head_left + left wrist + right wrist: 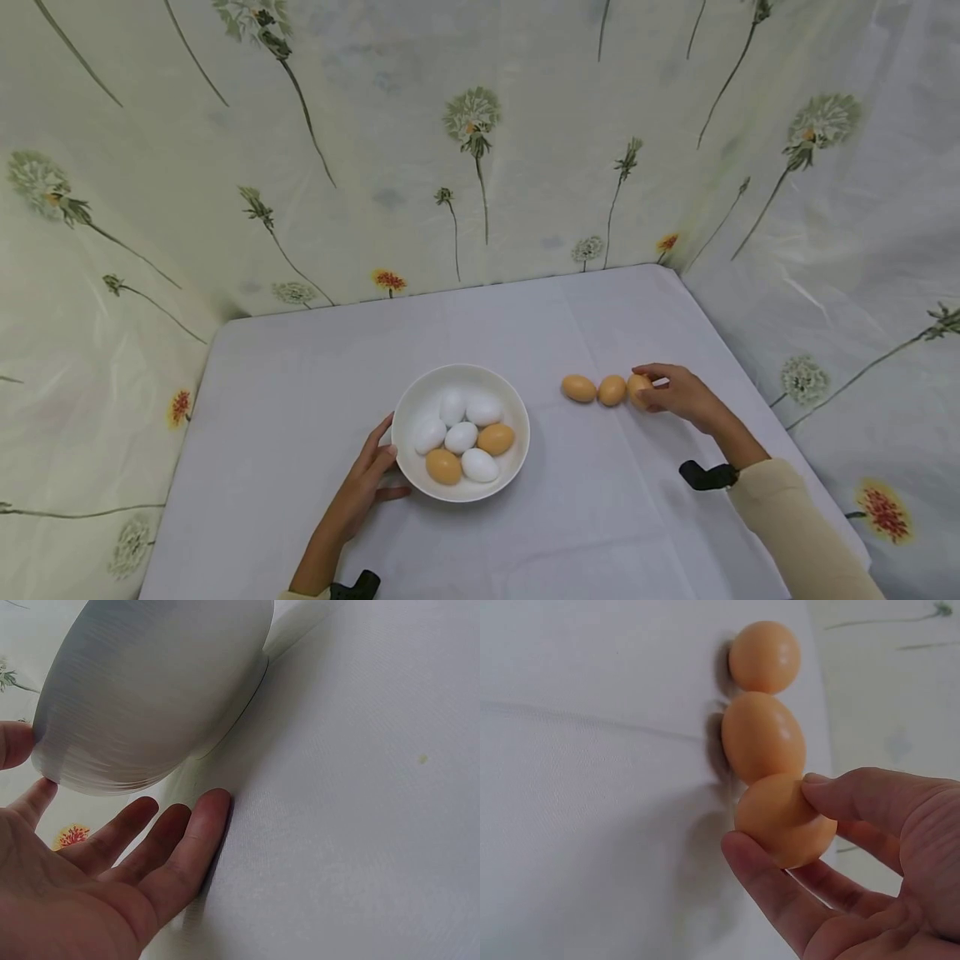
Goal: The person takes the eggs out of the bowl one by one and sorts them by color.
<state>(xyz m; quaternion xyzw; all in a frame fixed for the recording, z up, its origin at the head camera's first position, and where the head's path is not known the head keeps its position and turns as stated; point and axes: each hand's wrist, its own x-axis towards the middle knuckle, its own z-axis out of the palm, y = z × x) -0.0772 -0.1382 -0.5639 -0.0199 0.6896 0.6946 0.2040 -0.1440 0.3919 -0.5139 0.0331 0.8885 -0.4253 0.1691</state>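
Observation:
My right hand (686, 394) pinches a brown egg (784, 825) between thumb and fingers, at the right end of a short row. Two more brown eggs lie beside it, a middle one (612, 390) and a left one (578, 388). My left hand (362, 479) is at the left side of a white bowl (517, 450), two fingertips touching its outer wall near the rim. In the left wrist view, its other fingers (184, 862) extend loosely below the bowl. Inside the bowl lie several white eggs (461, 437) and two brown eggs, one at right (496, 438) and one in front (443, 466).
A white cloth (315, 383) covers the table. Behind it and along the sides hangs a curtain (390, 167) printed with dandelions. Each wrist bears a black strap mount, the right mount (707, 476) and the left mount (357, 586).

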